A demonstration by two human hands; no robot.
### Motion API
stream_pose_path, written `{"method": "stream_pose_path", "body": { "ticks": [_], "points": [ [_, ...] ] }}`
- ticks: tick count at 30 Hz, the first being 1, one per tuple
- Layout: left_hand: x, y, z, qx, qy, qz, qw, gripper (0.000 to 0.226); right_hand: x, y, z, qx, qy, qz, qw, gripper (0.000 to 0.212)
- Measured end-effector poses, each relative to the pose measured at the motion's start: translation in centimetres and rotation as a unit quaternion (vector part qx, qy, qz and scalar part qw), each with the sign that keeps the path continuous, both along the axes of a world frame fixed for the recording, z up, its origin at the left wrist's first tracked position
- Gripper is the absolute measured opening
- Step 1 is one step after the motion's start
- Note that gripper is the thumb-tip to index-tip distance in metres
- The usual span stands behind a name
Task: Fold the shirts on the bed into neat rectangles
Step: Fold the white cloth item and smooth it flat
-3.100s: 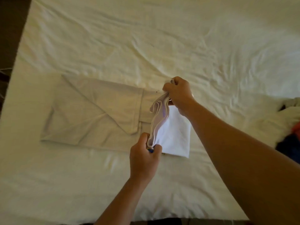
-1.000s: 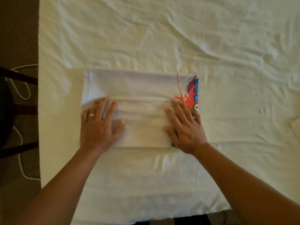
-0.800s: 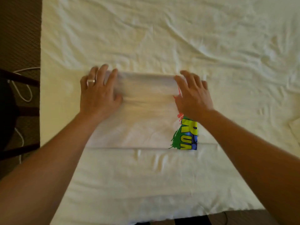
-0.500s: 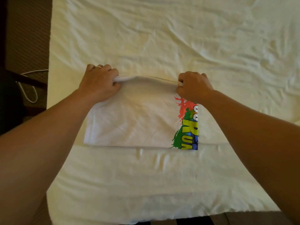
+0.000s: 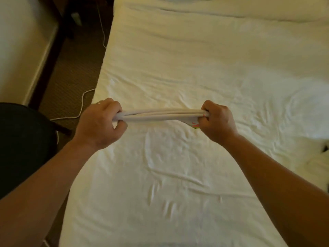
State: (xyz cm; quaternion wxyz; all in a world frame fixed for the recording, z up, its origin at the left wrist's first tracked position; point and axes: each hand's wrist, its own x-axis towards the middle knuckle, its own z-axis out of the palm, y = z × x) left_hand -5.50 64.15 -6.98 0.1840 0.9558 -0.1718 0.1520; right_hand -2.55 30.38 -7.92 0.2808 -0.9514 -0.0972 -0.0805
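One folded shirt [image 5: 160, 114] hangs above the bed [image 5: 178, 175] near its left edge. Two hands grip it: left hand [image 5: 99, 122] and right hand [image 5: 217, 120], one per end.

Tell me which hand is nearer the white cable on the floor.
Left. The left hand grips the folded shirt at the bed's edge, just beside the white cable. The right hand holds the shirt's other end, farther over the bed.
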Motion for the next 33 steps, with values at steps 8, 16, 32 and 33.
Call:
{"method": "stream_pose_path", "body": {
  "ticks": [8, 16, 32, 33],
  "points": [
    [-10.7, 0.5, -9.6, 0.077, 0.070, -0.040, 0.994, 0.017, -10.3, -0.9, -9.8, -0.129, -0.013, 0.052, 0.990, 0.009],
    [-25.2, 0.3, -16.5, 0.148, 0.244, -0.124, 0.950, 0.016, -25.7, -3.2, -16.2, -0.154, 0.131, 0.136, 0.970, 0.016],
    [-9.9, -5.2, -18.9, 0.223, 0.294, 0.030, 0.929, 0.068, -13.6, 3.5, -18.7, -0.255, 0.259, 0.134, 0.922, 0.063],
    [-9.8, -5.1, -18.9, 0.225, 0.286, 0.055, 0.930, 0.065, -13.7, 2.9, -18.8, -0.243, 0.260, 0.122, 0.927, 0.063]
  ]
}}
